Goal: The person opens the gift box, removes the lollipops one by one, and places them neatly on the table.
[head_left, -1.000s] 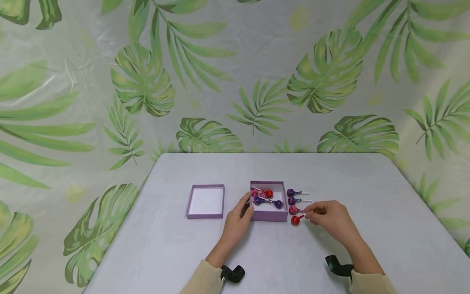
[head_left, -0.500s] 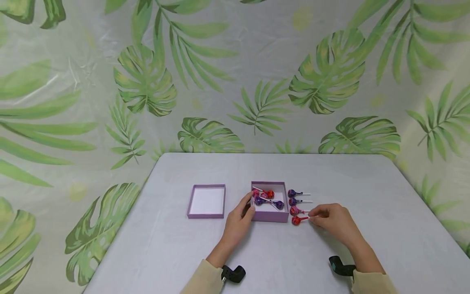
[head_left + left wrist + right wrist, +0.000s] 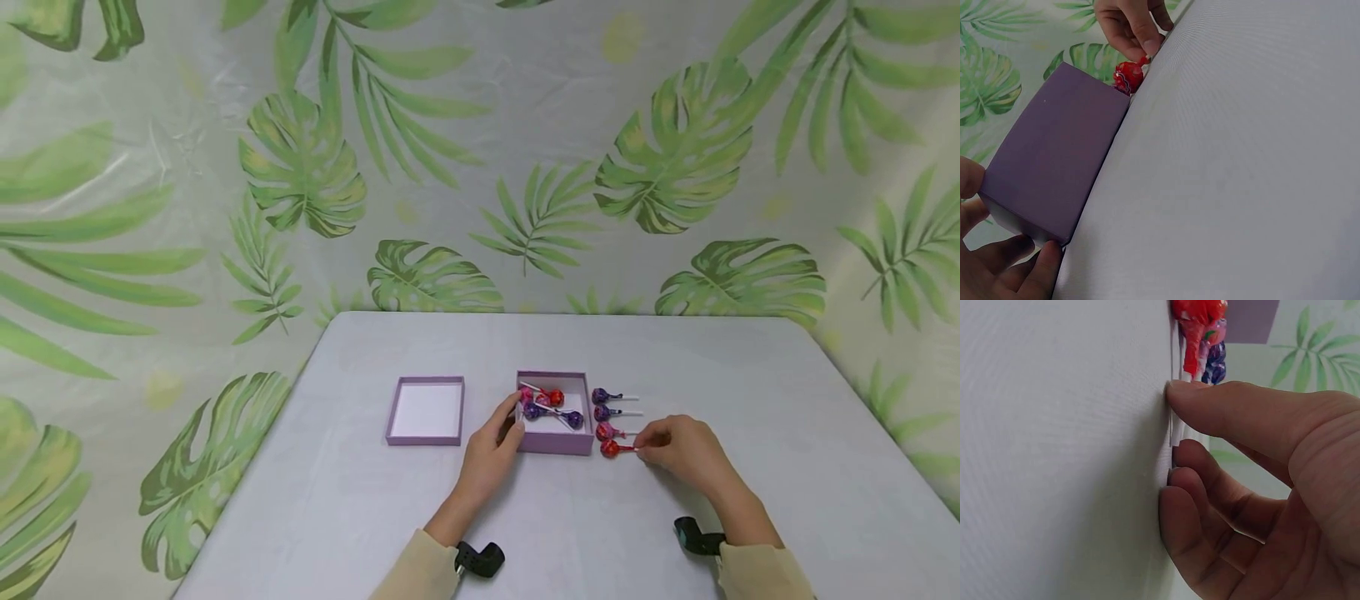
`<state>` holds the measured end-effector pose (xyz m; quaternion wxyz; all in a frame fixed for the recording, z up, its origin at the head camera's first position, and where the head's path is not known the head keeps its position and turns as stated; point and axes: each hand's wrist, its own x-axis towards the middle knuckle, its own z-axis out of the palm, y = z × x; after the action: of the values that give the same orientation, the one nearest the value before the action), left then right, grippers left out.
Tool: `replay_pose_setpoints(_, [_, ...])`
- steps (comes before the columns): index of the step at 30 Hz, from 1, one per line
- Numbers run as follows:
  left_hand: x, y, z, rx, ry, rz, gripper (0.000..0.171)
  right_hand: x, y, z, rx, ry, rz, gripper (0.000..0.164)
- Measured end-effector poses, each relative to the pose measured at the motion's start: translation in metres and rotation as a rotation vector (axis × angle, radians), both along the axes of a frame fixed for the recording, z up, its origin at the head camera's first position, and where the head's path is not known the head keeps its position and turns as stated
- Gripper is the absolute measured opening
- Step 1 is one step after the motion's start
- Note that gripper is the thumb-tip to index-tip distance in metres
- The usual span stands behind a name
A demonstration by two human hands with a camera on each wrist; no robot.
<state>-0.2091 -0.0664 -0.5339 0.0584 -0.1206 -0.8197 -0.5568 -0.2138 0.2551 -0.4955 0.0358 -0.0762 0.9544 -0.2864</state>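
Note:
A purple box (image 3: 555,443) stands uncovered near the middle of the table, with several red, pink and purple lollipops (image 3: 542,398) inside. My left hand (image 3: 487,454) holds its left side, fingers and thumb about the corner; the purple outer wall (image 3: 1063,144) fills much of that wrist view. Right of the box, lollipops lie in a column, sticks pointing right: two purple ones (image 3: 602,412), a pink one (image 3: 605,432) and, nearest me, a red lollipop (image 3: 609,449). My right hand (image 3: 688,450) pinches the red one's stick end; the right wrist view shows the thumb (image 3: 1204,406) on the stick.
Left of the box lies a shallow purple-edged lid (image 3: 425,440), its white inside facing up. A white cloth covers the table (image 3: 360,517). Behind it hangs a leaf-patterned curtain (image 3: 540,100).
The red lollipop has turned from slanted to nearly level, in line with the others. My right hand has shifted slightly right and toward me with its stick. The left hand stays at the box.

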Motion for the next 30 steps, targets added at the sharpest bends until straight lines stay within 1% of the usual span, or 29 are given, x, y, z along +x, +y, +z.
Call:
replay_pose_setpoints(4, [0.001,0.001,0.001,-0.001,-0.005,0.000,0.050,0.000,0.002,-0.001,0.004,-0.022,-0.005,0.008])
replay_pose_setpoints(8, [0.001,0.001,0.003,-0.004,-0.006,0.003,0.050,0.001,0.003,0.002,0.004,-0.041,-0.007,0.012])
replay_pose_setpoints(14, [0.002,0.001,0.003,0.006,-0.019,-0.002,0.050,0.001,0.004,0.005,0.004,-0.056,-0.009,0.012])
replay_pose_setpoints(22, [0.002,0.002,0.004,0.001,-0.008,-0.002,0.050,0.000,0.003,0.004,0.010,-0.064,-0.019,0.011])
replay_pose_setpoints(27, [0.002,0.002,0.004,-0.002,-0.006,0.002,0.049,0.001,0.002,0.011,0.017,-0.053,-0.012,0.013])
replay_pose_setpoints(30, [0.002,0.002,0.004,-0.003,-0.012,0.007,0.049,-0.001,0.002,0.020,0.026,-0.027,0.002,0.015])
